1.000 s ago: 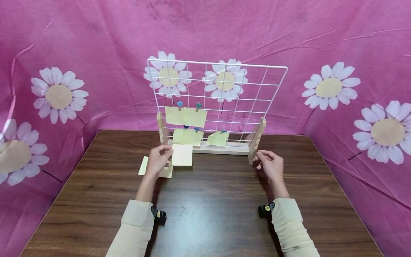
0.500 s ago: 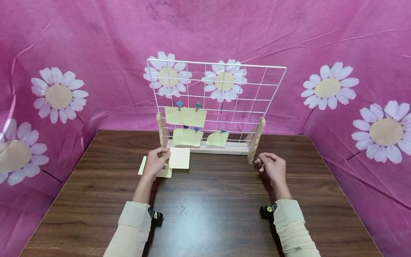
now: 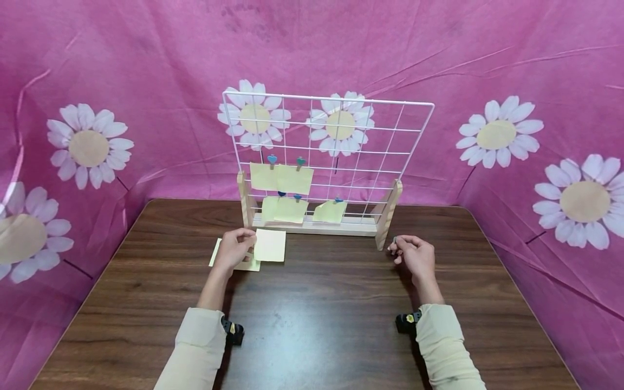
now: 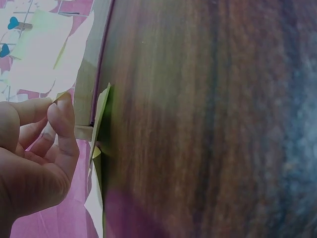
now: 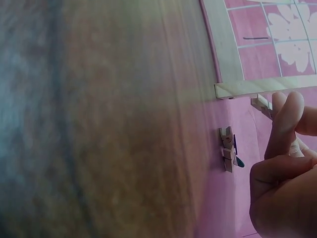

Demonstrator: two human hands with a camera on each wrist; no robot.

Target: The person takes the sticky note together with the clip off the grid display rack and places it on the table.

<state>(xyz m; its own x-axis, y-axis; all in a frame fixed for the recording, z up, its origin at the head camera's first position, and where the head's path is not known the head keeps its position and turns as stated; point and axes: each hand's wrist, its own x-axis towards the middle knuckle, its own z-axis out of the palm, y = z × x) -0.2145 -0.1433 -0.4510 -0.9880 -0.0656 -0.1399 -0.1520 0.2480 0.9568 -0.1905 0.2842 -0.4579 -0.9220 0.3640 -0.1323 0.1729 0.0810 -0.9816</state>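
Observation:
My left hand (image 3: 234, 252) pinches a pale yellow sticky note (image 3: 270, 245) by its left edge, in front of the wire grid's wooden base. Beneath that hand, partly hidden by it, more yellow notes (image 3: 249, 266) lie on the table. My right hand (image 3: 415, 257) is beside the right post of the stand. Between its thumb and finger it holds a small wooden clothespin (image 5: 260, 105), whose end sticks out in the right wrist view. Other small clothespins (image 5: 228, 148) lie close by on the table, hidden behind the hand in the head view.
A white wire grid (image 3: 329, 98) stands upright in a wooden stand (image 3: 388, 216) at the table's back. Several yellow notes (image 3: 296, 179) hang on its lower left and middle, held by heart-topped clothespins (image 3: 300, 161). Pink flowered cloth (image 3: 170, 108) surrounds the brown table (image 3: 331, 314).
My left hand has drawn the note slightly down and left, away from the grid. My right hand has shifted a little right, off the stand's post, with the clothespin.

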